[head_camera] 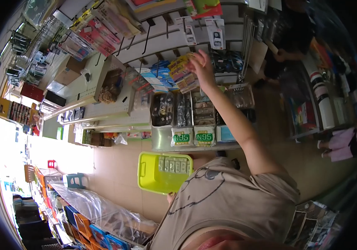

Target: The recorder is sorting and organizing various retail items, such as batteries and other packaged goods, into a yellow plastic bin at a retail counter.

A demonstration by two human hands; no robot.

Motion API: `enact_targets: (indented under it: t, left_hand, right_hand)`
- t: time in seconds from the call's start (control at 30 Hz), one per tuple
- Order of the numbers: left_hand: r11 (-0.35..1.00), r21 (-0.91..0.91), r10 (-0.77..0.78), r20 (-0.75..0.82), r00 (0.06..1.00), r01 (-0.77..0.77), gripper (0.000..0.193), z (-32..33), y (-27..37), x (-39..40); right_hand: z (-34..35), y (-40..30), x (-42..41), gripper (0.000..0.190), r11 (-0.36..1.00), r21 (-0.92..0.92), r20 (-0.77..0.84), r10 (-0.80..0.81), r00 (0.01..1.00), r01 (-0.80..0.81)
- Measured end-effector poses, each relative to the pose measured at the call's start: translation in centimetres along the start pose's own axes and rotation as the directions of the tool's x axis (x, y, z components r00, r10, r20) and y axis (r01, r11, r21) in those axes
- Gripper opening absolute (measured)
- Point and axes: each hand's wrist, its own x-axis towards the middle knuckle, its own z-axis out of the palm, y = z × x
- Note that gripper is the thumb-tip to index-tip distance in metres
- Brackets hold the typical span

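My right hand [202,68] is raised to the wall display, its fingers at the top edge of a yellow carded pack [181,73]. Whether the fingers grip the card is unclear. Blue carded packs [158,76] hang just left of it. Low at my left side, my left hand [171,197] holds the near rim of a lime-green plastic basin [153,181]; only a few fingers show, the rest hidden by my shirt. Inside the basin, several small packaged items [174,164] stand in a row against the far wall.
Below the hooks, bins of small packaged goods [163,109] line a shelf, with two N95 packs [182,137] at its front. Metal shelving [103,107] extends left. A plastic-covered display [103,209] stands lower left, near a blue stool [73,180]. Another person [291,53] is at upper right.
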Motion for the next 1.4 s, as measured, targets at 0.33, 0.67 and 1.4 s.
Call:
enact_targets:
  t: [0.33, 0.67, 1.4]
  left_hand:
    - [0.999, -0.001, -0.052, -0.044, 0.998, 0.052, 0.045, 0.1, 0.7, -4.4]
    - [0.998, -0.004, -0.058, -0.044, 0.997, 0.058, 0.044, -0.2, 1.2, -6.6]
    - [0.992, -0.025, 0.122, 0.037, 0.992, -0.121, 0.043, -1.0, -0.5, 1.8]
  right_hand:
    - [-0.9, 1.0, 7.5, 0.073, 0.869, 0.469, -0.101, 0.23, 0.968, -0.158]
    - [-1.9, 1.8, 7.0, 0.036, 0.952, 0.211, -0.06, 0.238, 0.969, -0.221]
    - [-2.5, -3.9, -2.5, 0.031, 0.992, 0.001, 0.11, 0.127, 0.986, -0.128]
